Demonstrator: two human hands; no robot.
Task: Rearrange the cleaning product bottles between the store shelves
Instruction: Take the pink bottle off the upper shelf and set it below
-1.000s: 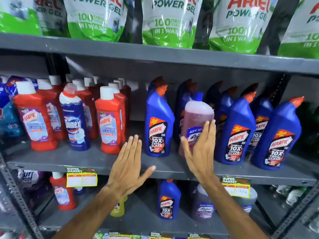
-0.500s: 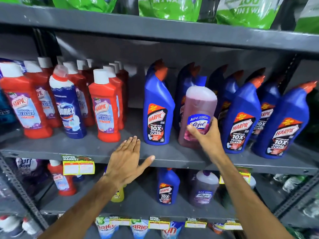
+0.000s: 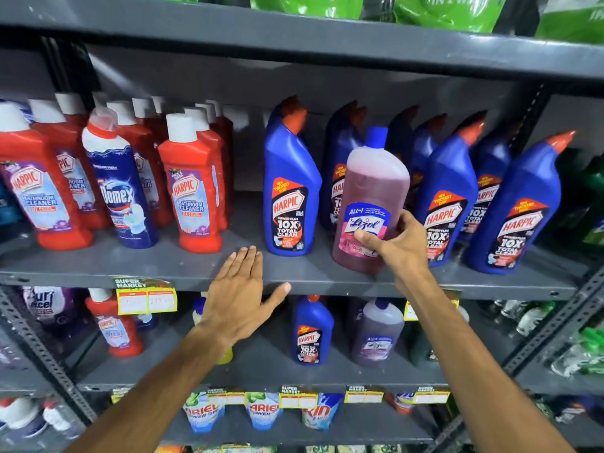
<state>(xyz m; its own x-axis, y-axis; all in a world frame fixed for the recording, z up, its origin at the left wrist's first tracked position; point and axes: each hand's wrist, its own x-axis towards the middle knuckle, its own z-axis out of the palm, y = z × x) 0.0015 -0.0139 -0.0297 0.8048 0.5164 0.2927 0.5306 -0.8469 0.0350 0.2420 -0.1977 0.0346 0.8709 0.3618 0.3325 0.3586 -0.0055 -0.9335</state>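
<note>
A pink Lizol bottle point(image 3: 372, 191) with a blue cap stands slightly tilted on the middle grey shelf point(image 3: 163, 266), among several blue Harpic bottles point(image 3: 289, 194). My right hand point(image 3: 395, 245) grips its lower part over the label. My left hand point(image 3: 240, 295) is flat with fingers spread, resting at the shelf's front edge below the gap between the red and blue bottles. Red Harpic bathroom cleaner bottles point(image 3: 192, 191) and one blue Domex bottle point(image 3: 119, 188) fill the left of that shelf.
The shelf below holds a red Harpic bottle point(image 3: 114, 325), a small blue Harpic bottle point(image 3: 310, 331), a purple Lizol bottle point(image 3: 379, 335) and a yellow bottle behind my left wrist. Green Ariel pouches point(image 3: 451, 11) sit on the top shelf. Price tags point(image 3: 145, 297) hang on shelf edges.
My right hand has closed around the pink Lizol bottle, which now leans and sits closer to the front edge. My left hand has stayed at the shelf edge. The view has tilted downward.
</note>
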